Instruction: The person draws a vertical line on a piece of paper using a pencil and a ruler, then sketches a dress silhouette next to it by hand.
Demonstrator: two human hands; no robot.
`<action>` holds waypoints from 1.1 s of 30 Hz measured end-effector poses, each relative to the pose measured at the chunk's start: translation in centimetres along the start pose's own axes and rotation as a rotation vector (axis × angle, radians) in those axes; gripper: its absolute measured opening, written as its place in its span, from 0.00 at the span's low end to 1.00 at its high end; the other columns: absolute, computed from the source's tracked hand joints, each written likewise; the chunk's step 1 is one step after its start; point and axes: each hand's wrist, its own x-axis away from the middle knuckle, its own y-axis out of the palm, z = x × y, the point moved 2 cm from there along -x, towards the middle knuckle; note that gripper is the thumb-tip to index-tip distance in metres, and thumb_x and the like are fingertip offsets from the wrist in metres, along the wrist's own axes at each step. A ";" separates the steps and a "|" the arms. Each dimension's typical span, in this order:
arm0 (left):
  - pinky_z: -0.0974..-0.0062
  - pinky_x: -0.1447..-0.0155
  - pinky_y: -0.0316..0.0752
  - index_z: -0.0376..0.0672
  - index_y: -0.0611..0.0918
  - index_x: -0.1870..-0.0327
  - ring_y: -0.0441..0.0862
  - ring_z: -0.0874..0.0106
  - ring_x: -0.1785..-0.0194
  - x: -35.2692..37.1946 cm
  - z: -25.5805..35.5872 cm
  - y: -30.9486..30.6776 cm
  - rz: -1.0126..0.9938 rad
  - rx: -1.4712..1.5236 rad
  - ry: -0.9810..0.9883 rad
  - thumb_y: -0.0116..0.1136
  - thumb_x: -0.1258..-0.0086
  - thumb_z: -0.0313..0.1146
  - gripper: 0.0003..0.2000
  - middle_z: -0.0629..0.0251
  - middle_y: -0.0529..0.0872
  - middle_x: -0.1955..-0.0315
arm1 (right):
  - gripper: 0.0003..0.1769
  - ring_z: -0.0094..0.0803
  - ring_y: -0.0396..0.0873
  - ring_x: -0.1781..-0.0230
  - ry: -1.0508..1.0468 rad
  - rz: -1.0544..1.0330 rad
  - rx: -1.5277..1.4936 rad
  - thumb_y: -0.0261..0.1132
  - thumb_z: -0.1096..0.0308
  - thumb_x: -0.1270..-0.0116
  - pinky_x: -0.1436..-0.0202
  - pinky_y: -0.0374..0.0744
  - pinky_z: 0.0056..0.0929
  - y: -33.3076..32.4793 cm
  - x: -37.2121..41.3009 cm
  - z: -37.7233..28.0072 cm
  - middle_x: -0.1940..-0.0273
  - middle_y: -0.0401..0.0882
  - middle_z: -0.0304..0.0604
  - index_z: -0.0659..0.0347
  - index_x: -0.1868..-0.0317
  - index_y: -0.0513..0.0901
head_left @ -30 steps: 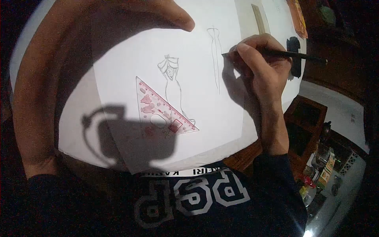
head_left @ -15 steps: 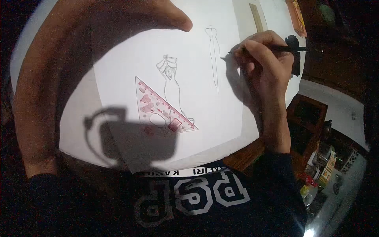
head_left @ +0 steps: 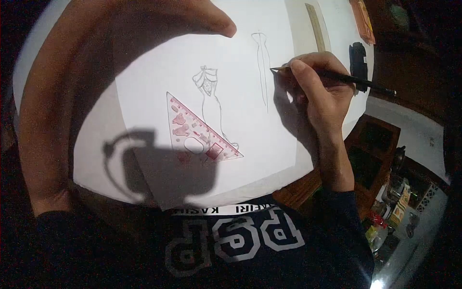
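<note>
Well, right hand (head_left: 321, 91): my grip's pinching the pencil (head_left: 373, 86), tip beside the slender sketch (head_left: 261, 62)
Left hand (head_left: 207, 17): cropped, grip I can't tell
Set square (head_left: 185, 127): overlapping the dress sketch (head_left: 210, 103)

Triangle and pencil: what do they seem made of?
Triangle: probably smooth clear plastic; white paper shows through between its pink prints. Pencil: likely wood with a dark coat, perhaps painted; a tan sharpened cone shows near its tip.

Deep shadow fills the room's edges. At the right stands brown wooden furniture (head_left: 378, 126) with dark panels, beside a pale strip (head_left: 429, 139). Below, a white glare (head_left: 378, 283) lights a smooth grey surface (head_left: 409, 257)
</note>
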 end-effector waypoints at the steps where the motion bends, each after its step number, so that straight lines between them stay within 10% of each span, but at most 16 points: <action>1: 0.64 0.66 0.81 0.29 0.84 0.66 0.86 0.58 0.70 0.3 0.1 0.1 0.068 -0.032 0.021 0.74 0.43 0.61 0.33 0.48 0.86 0.75 | 0.05 0.21 0.80 0.76 0.024 0.020 -0.001 0.71 0.72 0.32 0.71 0.77 0.19 0.1 0.0 -0.1 0.74 0.85 0.40 0.66 0.62 0.86; 20: 0.65 0.71 0.78 0.30 0.84 0.68 0.84 0.60 0.73 0.2 1.1 -0.3 0.104 -0.023 0.056 0.75 0.44 0.59 0.32 0.51 0.85 0.78 | 0.06 0.21 0.81 0.76 0.049 -0.026 -0.002 0.72 0.72 0.33 0.72 0.78 0.20 -0.3 -0.1 -0.2 0.74 0.85 0.40 0.67 0.63 0.87; 22: 0.65 0.70 0.78 0.31 0.84 0.68 0.84 0.60 0.73 -1.3 1.8 -0.8 -0.106 0.013 -0.319 0.75 0.44 0.59 0.31 0.51 0.85 0.77 | 0.05 0.21 0.81 0.76 0.056 -0.027 -0.027 0.71 0.72 0.33 0.72 0.78 0.20 -0.2 -0.1 -0.2 0.75 0.85 0.40 0.67 0.63 0.86; 25: 0.65 0.70 0.78 0.31 0.84 0.67 0.84 0.60 0.72 0.6 0.3 0.2 0.098 -0.008 0.019 0.75 0.44 0.59 0.31 0.51 0.85 0.77 | 0.04 0.21 0.81 0.76 0.057 -0.032 -0.050 0.71 0.73 0.34 0.72 0.79 0.20 -0.1 -0.1 0.0 0.75 0.84 0.40 0.66 0.64 0.86; 33: 0.66 0.69 0.79 0.31 0.84 0.67 0.85 0.59 0.72 -0.8 -0.2 -0.2 -0.005 0.011 -0.034 0.75 0.45 0.61 0.33 0.50 0.86 0.76 | 0.04 0.21 0.81 0.76 0.054 -0.065 -0.036 0.71 0.74 0.34 0.72 0.79 0.20 -0.3 0.0 -0.5 0.74 0.85 0.41 0.66 0.66 0.86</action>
